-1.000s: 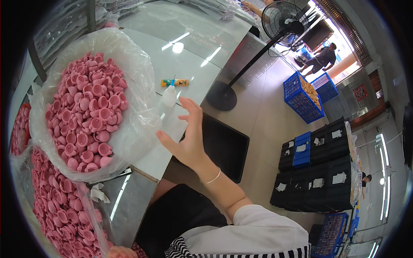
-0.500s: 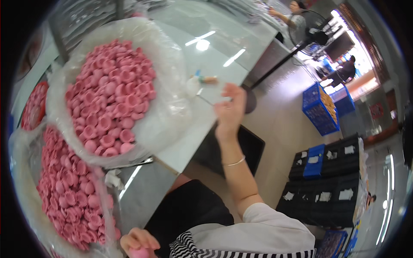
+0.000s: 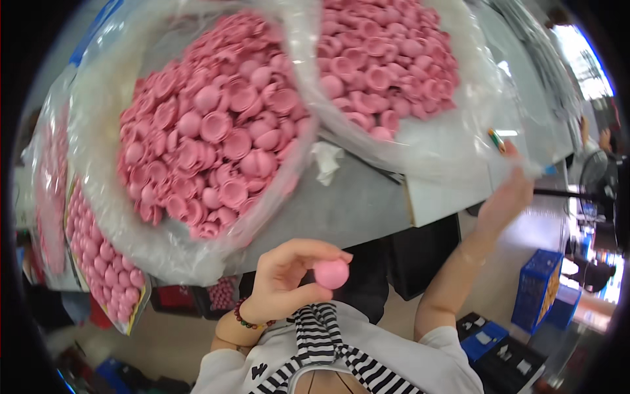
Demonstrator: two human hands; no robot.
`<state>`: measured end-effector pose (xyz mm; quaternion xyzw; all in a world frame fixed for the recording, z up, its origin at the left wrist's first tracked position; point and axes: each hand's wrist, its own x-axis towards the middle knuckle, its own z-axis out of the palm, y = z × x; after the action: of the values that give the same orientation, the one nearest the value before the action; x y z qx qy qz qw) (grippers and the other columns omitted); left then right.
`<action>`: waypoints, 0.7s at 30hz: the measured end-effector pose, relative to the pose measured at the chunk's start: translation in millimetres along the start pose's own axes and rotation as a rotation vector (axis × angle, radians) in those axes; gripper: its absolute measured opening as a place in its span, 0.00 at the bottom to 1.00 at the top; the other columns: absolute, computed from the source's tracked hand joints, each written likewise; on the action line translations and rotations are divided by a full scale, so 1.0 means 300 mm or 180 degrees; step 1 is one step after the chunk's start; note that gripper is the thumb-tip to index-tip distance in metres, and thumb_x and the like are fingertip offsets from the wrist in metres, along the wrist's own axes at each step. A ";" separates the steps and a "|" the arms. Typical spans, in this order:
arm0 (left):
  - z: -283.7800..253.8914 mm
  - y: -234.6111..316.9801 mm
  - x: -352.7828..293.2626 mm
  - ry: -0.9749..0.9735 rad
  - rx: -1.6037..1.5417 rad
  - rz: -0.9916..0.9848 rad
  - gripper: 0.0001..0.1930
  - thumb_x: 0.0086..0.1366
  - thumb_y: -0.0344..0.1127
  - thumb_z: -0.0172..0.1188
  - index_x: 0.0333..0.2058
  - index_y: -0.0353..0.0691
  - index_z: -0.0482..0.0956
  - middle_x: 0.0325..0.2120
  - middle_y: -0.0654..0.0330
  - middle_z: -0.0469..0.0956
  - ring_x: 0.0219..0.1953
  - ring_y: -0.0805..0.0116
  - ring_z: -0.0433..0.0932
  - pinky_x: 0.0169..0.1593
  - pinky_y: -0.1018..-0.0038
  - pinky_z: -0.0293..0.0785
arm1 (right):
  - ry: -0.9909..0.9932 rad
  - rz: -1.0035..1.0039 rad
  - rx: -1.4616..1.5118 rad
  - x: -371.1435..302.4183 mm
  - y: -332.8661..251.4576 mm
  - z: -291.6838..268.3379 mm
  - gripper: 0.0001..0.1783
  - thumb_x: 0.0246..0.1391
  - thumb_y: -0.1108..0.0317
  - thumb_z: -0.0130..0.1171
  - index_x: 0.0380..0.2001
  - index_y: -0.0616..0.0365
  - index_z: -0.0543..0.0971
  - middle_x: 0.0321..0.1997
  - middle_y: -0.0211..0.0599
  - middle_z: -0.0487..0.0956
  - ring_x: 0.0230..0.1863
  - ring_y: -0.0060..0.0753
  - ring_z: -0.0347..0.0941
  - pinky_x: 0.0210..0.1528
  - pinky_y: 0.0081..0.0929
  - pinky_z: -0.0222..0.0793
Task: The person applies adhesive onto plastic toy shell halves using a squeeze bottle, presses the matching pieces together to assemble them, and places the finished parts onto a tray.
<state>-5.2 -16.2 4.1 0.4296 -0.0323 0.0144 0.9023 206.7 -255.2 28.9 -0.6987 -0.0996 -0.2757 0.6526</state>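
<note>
My left hand (image 3: 281,279) holds a smooth pink ball (image 3: 331,274) between thumb and fingers, in front of my chest. Out to the right, my right hand (image 3: 508,194) reaches over the table edge, smeared by motion. Close to its fingertips is a small slender green and brown item (image 3: 496,138), too blurred to name. Whether the hand touches that item I cannot tell. Beyond my left hand, a clear plastic bag (image 3: 177,262) lies open, full of pink hollow half-shells (image 3: 216,128). A second open bag (image 3: 420,148) of similar pink half-shells (image 3: 377,77) lies right of it.
A crumpled white tissue (image 3: 327,161) lies on the grey table (image 3: 295,220) between the bags. At the left stands a tray of pink balls (image 3: 108,266). A blue crate (image 3: 537,289) and dark stacked boxes (image 3: 502,351) stand on the floor to the right.
My view has swung left, so the bags sit further right in it. My left hand has come up from the lower edge with the pink ball. My right hand remains near the small item.
</note>
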 end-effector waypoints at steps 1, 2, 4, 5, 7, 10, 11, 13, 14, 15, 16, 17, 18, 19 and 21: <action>0.001 0.005 0.000 0.0014 0.0079 0.0040 0.21 0.48 0.17 0.60 0.43 0.30 0.68 0.42 0.49 0.71 0.50 0.60 0.69 0.53 0.67 0.64 | -0.0140 0.0003 0.0501 -0.046 -0.026 0.006 0.21 0.49 0.59 0.54 0.38 0.69 0.71 0.32 0.42 0.75 0.31 0.33 0.71 0.37 0.28 0.66; 0.004 0.002 0.001 0.0082 0.0099 0.0065 0.21 0.48 0.17 0.60 0.43 0.30 0.68 0.42 0.49 0.71 0.50 0.60 0.69 0.53 0.67 0.64 | -0.0498 0.0152 0.0745 -0.113 -0.045 0.013 0.22 0.50 0.58 0.52 0.38 0.69 0.70 0.31 0.42 0.75 0.31 0.33 0.71 0.36 0.28 0.66; 0.006 0.005 0.008 0.0151 -0.0210 0.0133 0.20 0.48 0.16 0.59 0.42 0.31 0.68 0.42 0.49 0.71 0.50 0.61 0.69 0.54 0.66 0.63 | -0.1189 0.0316 0.1037 -0.237 -0.086 0.057 0.21 0.51 0.58 0.51 0.37 0.68 0.69 0.29 0.43 0.75 0.29 0.33 0.72 0.34 0.26 0.67; 0.009 0.018 0.012 0.0087 -0.0146 0.0100 0.19 0.51 0.19 0.57 0.44 0.30 0.67 0.43 0.49 0.71 0.50 0.61 0.68 0.54 0.67 0.62 | -0.1534 0.0328 0.1073 -0.285 -0.104 0.087 0.20 0.50 0.58 0.52 0.36 0.67 0.69 0.28 0.43 0.76 0.29 0.32 0.72 0.33 0.24 0.67; 0.021 0.039 0.012 0.0258 -0.0280 -0.0155 0.17 0.52 0.25 0.59 0.41 0.30 0.68 0.40 0.46 0.72 0.44 0.60 0.72 0.50 0.67 0.66 | -0.1698 0.0721 0.1208 -0.363 -0.133 0.157 0.19 0.49 0.60 0.53 0.37 0.67 0.70 0.28 0.42 0.76 0.29 0.30 0.72 0.32 0.22 0.66; -0.007 0.039 -0.008 0.0192 -0.1170 -0.0785 0.19 0.56 0.40 0.58 0.38 0.29 0.69 0.32 0.46 0.75 0.35 0.59 0.76 0.41 0.68 0.71 | -0.1969 0.0764 0.0876 -0.379 -0.130 0.183 0.19 0.48 0.63 0.54 0.37 0.69 0.71 0.28 0.41 0.77 0.29 0.24 0.71 0.32 0.17 0.64; -0.011 0.034 -0.009 0.0130 -0.1414 -0.0721 0.21 0.56 0.46 0.58 0.37 0.30 0.70 0.27 0.51 0.75 0.30 0.61 0.75 0.36 0.69 0.71 | -0.1875 0.0903 0.0918 -0.378 -0.135 0.188 0.19 0.48 0.63 0.54 0.37 0.69 0.71 0.27 0.40 0.76 0.28 0.23 0.70 0.31 0.16 0.63; -0.039 0.012 -0.036 -0.0017 -0.1531 -0.0541 0.25 0.57 0.48 0.56 0.41 0.29 0.68 0.29 0.51 0.75 0.32 0.64 0.75 0.39 0.72 0.70 | -0.1732 0.1175 0.0964 -0.376 -0.144 0.196 0.19 0.48 0.62 0.54 0.37 0.69 0.71 0.25 0.38 0.75 0.25 0.20 0.67 0.28 0.15 0.60; -0.048 0.014 -0.043 -0.0233 -0.1677 -0.0412 0.28 0.59 0.49 0.54 0.45 0.27 0.66 0.32 0.52 0.74 0.34 0.68 0.74 0.41 0.74 0.69 | -0.1694 0.1142 0.0927 -0.379 -0.142 0.197 0.20 0.48 0.61 0.54 0.37 0.69 0.71 0.24 0.38 0.75 0.25 0.20 0.66 0.28 0.15 0.60; -0.037 0.033 -0.060 -0.0058 -0.1646 -0.0421 0.28 0.58 0.50 0.55 0.43 0.28 0.67 0.30 0.54 0.73 0.32 0.68 0.74 0.39 0.75 0.69 | -0.1661 0.1114 0.0902 -0.384 -0.140 0.198 0.20 0.48 0.60 0.55 0.36 0.69 0.71 0.24 0.38 0.75 0.24 0.19 0.66 0.28 0.15 0.59; -0.040 0.055 -0.077 0.0016 -0.1585 -0.0380 0.28 0.58 0.50 0.55 0.43 0.28 0.67 0.30 0.54 0.73 0.32 0.68 0.74 0.39 0.75 0.69 | -0.1673 0.1078 0.0828 -0.387 -0.139 0.196 0.21 0.48 0.59 0.55 0.36 0.68 0.71 0.23 0.37 0.75 0.23 0.19 0.66 0.27 0.15 0.59; -0.045 0.081 -0.100 0.0000 -0.1287 -0.0268 0.27 0.58 0.49 0.56 0.43 0.27 0.67 0.30 0.53 0.73 0.33 0.68 0.74 0.39 0.75 0.69 | -0.1693 0.1104 0.0769 -0.388 -0.143 0.192 0.21 0.47 0.58 0.55 0.36 0.68 0.71 0.23 0.37 0.75 0.23 0.20 0.66 0.27 0.15 0.59; -0.053 0.108 -0.126 -0.0009 -0.0987 -0.0162 0.26 0.57 0.48 0.56 0.43 0.27 0.68 0.31 0.53 0.74 0.33 0.67 0.74 0.39 0.75 0.69 | -0.1719 0.1130 0.0711 -0.387 -0.143 0.189 0.21 0.47 0.58 0.55 0.35 0.68 0.71 0.22 0.36 0.74 0.23 0.20 0.66 0.27 0.15 0.59; -0.065 0.146 -0.166 0.0079 -0.0588 -0.0125 0.24 0.55 0.45 0.60 0.41 0.28 0.70 0.31 0.52 0.74 0.34 0.65 0.74 0.37 0.74 0.69 | -0.1721 0.1129 0.0708 -0.387 -0.136 0.182 0.22 0.47 0.57 0.55 0.35 0.68 0.72 0.22 0.37 0.74 0.23 0.20 0.66 0.27 0.15 0.59; -0.119 0.243 -0.206 -0.0076 0.1364 0.1017 0.23 0.52 0.41 0.63 0.39 0.27 0.71 0.30 0.52 0.74 0.35 0.62 0.74 0.37 0.72 0.69 | -0.1732 0.1088 0.0757 -0.384 -0.125 0.172 0.21 0.47 0.58 0.54 0.35 0.68 0.71 0.21 0.37 0.74 0.22 0.20 0.65 0.25 0.14 0.56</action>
<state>-69.1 57.6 33.7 0.6004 -0.1066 0.1580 0.7766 105.8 -175.2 1.8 -0.6722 -0.1829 0.0477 0.7158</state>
